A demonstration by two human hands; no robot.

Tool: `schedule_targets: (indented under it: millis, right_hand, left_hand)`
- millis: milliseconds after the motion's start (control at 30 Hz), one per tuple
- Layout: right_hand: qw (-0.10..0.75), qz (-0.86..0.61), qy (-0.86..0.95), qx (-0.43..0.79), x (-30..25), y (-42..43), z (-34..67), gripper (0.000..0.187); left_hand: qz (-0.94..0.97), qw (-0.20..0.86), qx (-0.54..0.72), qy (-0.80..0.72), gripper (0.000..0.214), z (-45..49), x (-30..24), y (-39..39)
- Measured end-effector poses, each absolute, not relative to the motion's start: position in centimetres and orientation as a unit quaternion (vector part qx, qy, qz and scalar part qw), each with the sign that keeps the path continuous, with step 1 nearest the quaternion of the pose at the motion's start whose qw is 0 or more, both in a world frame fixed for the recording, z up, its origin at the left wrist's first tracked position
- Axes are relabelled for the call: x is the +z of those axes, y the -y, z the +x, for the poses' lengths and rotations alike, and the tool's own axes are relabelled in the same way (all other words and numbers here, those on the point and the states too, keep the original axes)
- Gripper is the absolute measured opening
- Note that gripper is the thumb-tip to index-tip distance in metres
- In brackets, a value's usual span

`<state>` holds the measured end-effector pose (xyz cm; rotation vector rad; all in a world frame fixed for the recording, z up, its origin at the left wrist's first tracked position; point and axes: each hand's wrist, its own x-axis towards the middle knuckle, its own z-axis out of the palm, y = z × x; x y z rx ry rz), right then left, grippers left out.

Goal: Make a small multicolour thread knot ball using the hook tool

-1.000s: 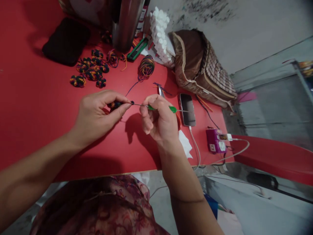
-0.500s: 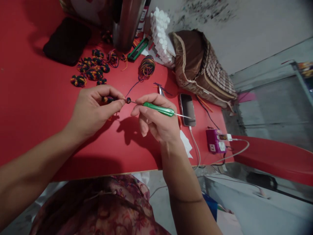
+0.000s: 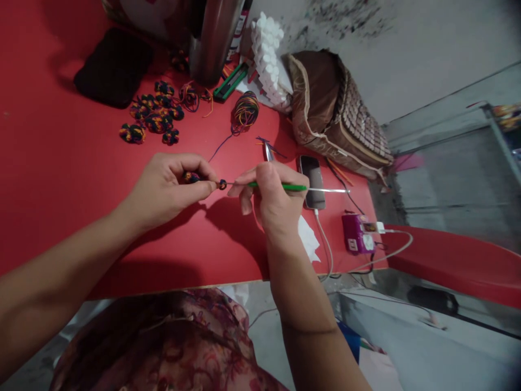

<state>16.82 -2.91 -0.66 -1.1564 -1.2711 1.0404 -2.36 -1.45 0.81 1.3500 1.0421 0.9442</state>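
One likely soft yarn piece (image 3: 191,177) is pinched, best near its edge, by the left hand (image 3: 165,182); beside that pinch, a hook (image 3: 295,187) is held by the right hand (image 3: 279,203).

Yarn ball (image 3: 246,110) on table (image 3: 61,179), left of phone (image 3: 316,176)

The tabletop (image 3: 61,184) before me is plain bright red. The slim tool (image 3: 296,187) has a green handle and a silvery rod. The small yarn piece (image 3: 191,177) is dark blue flecked with orange; the yarn flowers (image 3: 158,122) are mottled navy, orange and yellow. The yarn ball (image 3: 246,111) is striped purple, orange and yellow. Beyond, a brown bag (image 3: 321,103) carries a grid of paler squares; the socket box (image 3: 353,231) is purple.
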Motion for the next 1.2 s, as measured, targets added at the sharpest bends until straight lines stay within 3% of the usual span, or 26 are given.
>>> schedule_targets:
  millis: [267,533,767,1000,1200]
  right_hand:
    - [0.509,-0.492,0.498,0.500,-2.3,1.5,17.2,0.061]
    - [0.509,-0.498,0.494,0.499,-2.1,1.5,17.3,0.063]
    - [0.574,-0.482,0.510,0.422,-1.6,2.5,16.3,0.057]
    - [0.598,-0.448,0.557,0.362,-1.1,3.8,15.8,0.038]
    - [0.587,-0.466,0.477,0.459,-1.6,2.2,16.2,0.060]
  left_hand:
    - [0.534,0.635,0.406,-0.383,0.012,-2.3,0.0,1.6]
    - [0.565,0.590,0.418,-0.397,0.010,-2.3,0.4,1.8]
    - [0.535,0.593,0.429,-0.422,0.015,-2.0,0.4,2.0]
    - [0.534,0.576,0.430,-0.445,0.012,-2.0,0.1,1.8]
    - [0.502,0.618,0.425,-0.430,0.007,-1.8,0.1,1.9]
